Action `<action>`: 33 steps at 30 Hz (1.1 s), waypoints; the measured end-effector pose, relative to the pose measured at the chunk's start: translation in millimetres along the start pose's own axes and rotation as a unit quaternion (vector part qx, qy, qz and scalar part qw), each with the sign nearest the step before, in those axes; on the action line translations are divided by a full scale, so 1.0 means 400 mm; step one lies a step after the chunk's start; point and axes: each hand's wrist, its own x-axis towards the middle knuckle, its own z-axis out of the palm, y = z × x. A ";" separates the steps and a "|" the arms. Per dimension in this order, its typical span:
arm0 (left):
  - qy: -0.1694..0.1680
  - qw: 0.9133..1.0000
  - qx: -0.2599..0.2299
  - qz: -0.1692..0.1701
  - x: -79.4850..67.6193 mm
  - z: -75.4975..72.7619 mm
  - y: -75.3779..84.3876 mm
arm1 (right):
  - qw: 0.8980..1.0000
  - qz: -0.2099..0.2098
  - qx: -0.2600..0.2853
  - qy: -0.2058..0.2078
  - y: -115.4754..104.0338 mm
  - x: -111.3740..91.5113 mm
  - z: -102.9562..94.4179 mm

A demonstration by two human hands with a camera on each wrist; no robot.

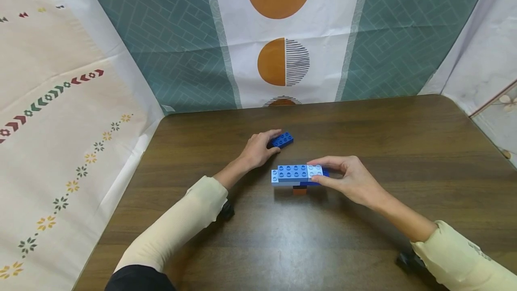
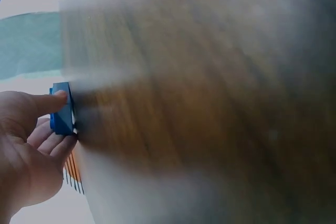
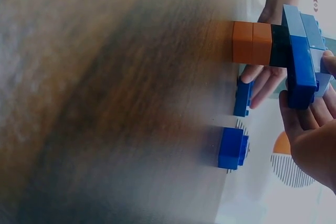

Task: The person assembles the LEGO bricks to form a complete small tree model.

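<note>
A long blue brick (image 1: 284,139) lies on the table between the thumb and fingers of my left hand (image 1: 258,147); in the left wrist view the thumb presses the brick (image 2: 64,116) on one side, fingers on the other. Nearer to me stands a brick structure (image 1: 292,173): light blue, pale and darker blue bricks form a wide top over a narrow post. The right wrist view shows this post as two orange bricks (image 3: 252,43) under a dark brick (image 3: 280,45). My right hand (image 1: 349,176) pinches the pale brick (image 1: 314,170) at the structure's right end.
Another blue brick (image 3: 231,148) stands loose on the table beyond the structure in the right wrist view; the head view does not show it. A brown wooden table (image 1: 242,246) reaches back to a patterned curtain (image 1: 190,35). Pale patterned cloth (image 1: 60,125) hangs at the left.
</note>
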 end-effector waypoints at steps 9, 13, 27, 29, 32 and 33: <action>0.010 0.997 -0.072 0.015 -0.034 -0.025 0.007 | 1.000 -0.001 -0.005 0.000 -0.001 0.002 0.000; 0.021 0.994 -0.105 0.029 -0.057 -0.044 0.026 | 1.000 0.000 -0.004 0.001 -0.002 0.002 0.000; 0.035 0.977 -0.178 0.116 -0.149 -0.110 0.095 | 1.000 0.004 0.001 0.003 -0.001 0.001 -0.001; 0.027 0.973 -0.192 0.127 -0.163 -0.116 0.103 | 1.000 0.004 0.002 0.002 -0.002 0.002 -0.002; 0.011 0.966 -0.211 0.148 -0.180 -0.117 0.115 | 1.000 0.004 0.003 0.000 -0.003 0.002 -0.002; 0.006 0.964 -0.215 0.156 -0.184 -0.117 0.119 | 1.000 0.006 0.004 0.000 -0.002 0.002 -0.002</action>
